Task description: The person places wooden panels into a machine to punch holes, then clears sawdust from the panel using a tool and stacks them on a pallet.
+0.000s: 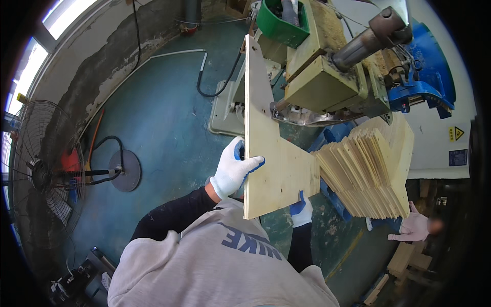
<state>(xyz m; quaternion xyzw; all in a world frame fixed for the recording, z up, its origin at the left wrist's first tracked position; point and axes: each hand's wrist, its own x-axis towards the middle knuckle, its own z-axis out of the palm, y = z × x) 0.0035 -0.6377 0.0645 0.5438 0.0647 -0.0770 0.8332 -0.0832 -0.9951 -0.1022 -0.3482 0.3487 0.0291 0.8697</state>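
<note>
A pale plywood panel [279,171], cut in an angled shape with a narrow upper arm, stands before me at a steep tilt. My left hand [231,168], in a white glove with blue palm, is closed round its left edge, thumb on the face. Low on the panel's right side, my right hand [302,211] grips the bottom edge in a matching glove. A cream machine [327,84] with a metal arm stands just beyond, and its curved metal part [312,118] meets or overlaps the panel's inner edge; I cannot tell whether they touch.
To the right, a stack of similar plywood pieces [363,176] leans on a blue support. A green bin [284,23] sits atop the machine. A standing fan [43,174] is at left, its round base [124,171] on the floor. Another person [413,226] is at lower right near wood pieces [401,260].
</note>
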